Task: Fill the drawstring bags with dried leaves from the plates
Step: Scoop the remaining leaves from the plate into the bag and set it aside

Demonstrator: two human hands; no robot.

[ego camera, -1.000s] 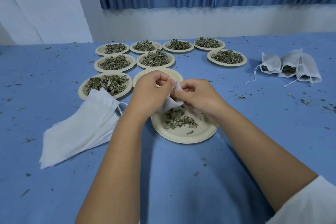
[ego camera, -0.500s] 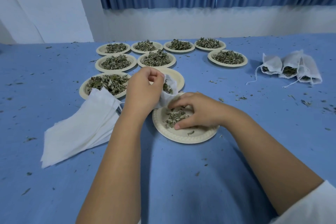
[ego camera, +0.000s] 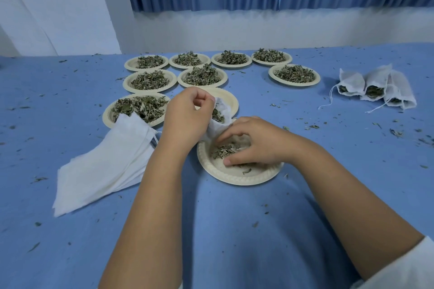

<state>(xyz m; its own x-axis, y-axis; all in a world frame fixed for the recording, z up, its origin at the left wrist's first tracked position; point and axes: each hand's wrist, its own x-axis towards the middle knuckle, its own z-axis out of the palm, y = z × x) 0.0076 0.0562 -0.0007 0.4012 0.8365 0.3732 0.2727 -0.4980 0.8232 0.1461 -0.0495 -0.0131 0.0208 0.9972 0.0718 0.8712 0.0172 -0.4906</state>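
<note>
Mid-fill at frame center: the left hand (ego camera: 187, 117) pinches a white bag (ego camera: 220, 112) open above the near plate (ego camera: 237, 175), while the right hand (ego camera: 256, 145) curls over the last dried leaves (ego camera: 223, 151), gathering them. Next, I judge, lift that pinch into the bag's mouth without spilling.

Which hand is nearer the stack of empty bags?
Left. The left hand holds a bag up just right of the stack of empty bags; the right hand is farther right, in the near plate.

Bare cloth (ego camera: 234, 230) lies open in front; plates (ego camera: 150, 80) and flat bags (ego camera: 105, 166) crowd the left.
</note>
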